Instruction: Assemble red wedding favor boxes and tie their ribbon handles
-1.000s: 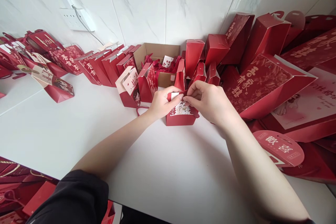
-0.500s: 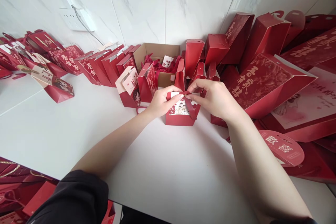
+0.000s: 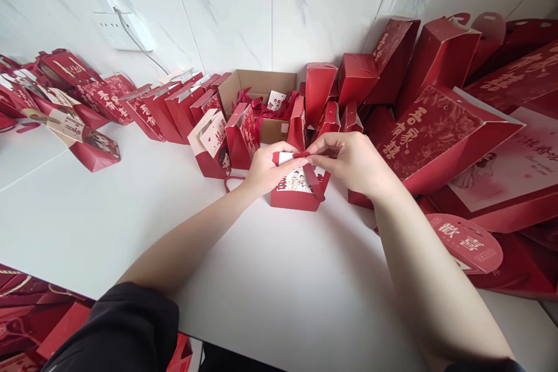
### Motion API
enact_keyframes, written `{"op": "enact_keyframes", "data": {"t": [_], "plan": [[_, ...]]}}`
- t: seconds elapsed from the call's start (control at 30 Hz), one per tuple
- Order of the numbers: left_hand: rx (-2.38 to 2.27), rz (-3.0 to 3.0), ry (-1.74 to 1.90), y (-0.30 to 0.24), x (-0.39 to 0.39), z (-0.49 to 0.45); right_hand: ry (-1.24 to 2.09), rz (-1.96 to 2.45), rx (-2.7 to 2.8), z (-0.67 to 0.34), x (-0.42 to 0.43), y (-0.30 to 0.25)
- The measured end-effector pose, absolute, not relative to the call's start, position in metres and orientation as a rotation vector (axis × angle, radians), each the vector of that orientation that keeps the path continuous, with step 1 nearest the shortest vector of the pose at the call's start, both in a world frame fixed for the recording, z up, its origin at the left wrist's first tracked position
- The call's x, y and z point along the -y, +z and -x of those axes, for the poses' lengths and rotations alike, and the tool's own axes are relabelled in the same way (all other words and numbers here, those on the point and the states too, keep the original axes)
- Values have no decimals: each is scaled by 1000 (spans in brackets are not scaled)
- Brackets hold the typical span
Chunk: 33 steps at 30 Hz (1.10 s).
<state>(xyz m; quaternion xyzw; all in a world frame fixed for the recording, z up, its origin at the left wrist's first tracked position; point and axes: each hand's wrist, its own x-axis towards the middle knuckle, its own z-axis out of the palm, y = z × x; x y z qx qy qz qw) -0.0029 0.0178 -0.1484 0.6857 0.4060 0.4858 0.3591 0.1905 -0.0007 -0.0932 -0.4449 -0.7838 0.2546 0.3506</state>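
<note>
A small red gift box (image 3: 294,201) with a cartoon couple printed on its white front panel stands upright on the white table (image 3: 270,279). A dark red ribbon (image 3: 314,183) crosses its top edge, and one tail hangs down over the front. My left hand (image 3: 269,170) is closed at the top left of the box, thumb in front and fingers behind, pinching the ribbon against the top edge. On the other side my right hand (image 3: 349,160) pinches the ribbon between thumb and forefinger, close to my left thumb tip. The fingertips partly hide the ribbon where it crosses.
Behind the box, a cardboard carton (image 3: 274,131) holds loose red ribbons and a white tag. Several red gift boxes (image 3: 172,113) line up to its left. Larger red boxes (image 3: 440,133) are piled on the right. A tied gift box (image 3: 93,148) leans at far left.
My fingertips have drawn closer together over the ribbon at the top of the box. The whole view has shifted slightly; the box stays in place.
</note>
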Motion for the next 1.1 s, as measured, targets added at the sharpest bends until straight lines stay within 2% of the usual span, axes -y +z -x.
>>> {"op": "enact_keyframes", "data": {"t": [0.07, 0.2, 0.27, 0.37, 0.43, 0.63, 0.83, 1.1], "plan": [[-1054, -1783, 1281, -149, -18, 2, 651, 1130, 2059, -193, 4, -89], [-1093, -1786, 1308, -151, -20, 2, 389, 1280, 2006, -196, 18, -75], [-1099, -1793, 1309, -151, -21, 3, 496, 1476, 2057, -192, 26, -70], [-1111, -1812, 1320, -152, -22, 3, 827, 1702, 2133, -180, 30, -70], [-1117, -1812, 1324, -152, -23, 4, 858, 1740, 2146, -173, 29, -73], [-1075, -1784, 1282, -151, -22, 5, 491, 1628, 2281, -186, 30, -70], [-1045, -1751, 1248, -150, -21, 5, 75, 1610, 2039, -198, 30, -65], [-939, -1831, 1202, -152, -23, 9, 8, 1152, 2042, -183, 12, -82]]}}
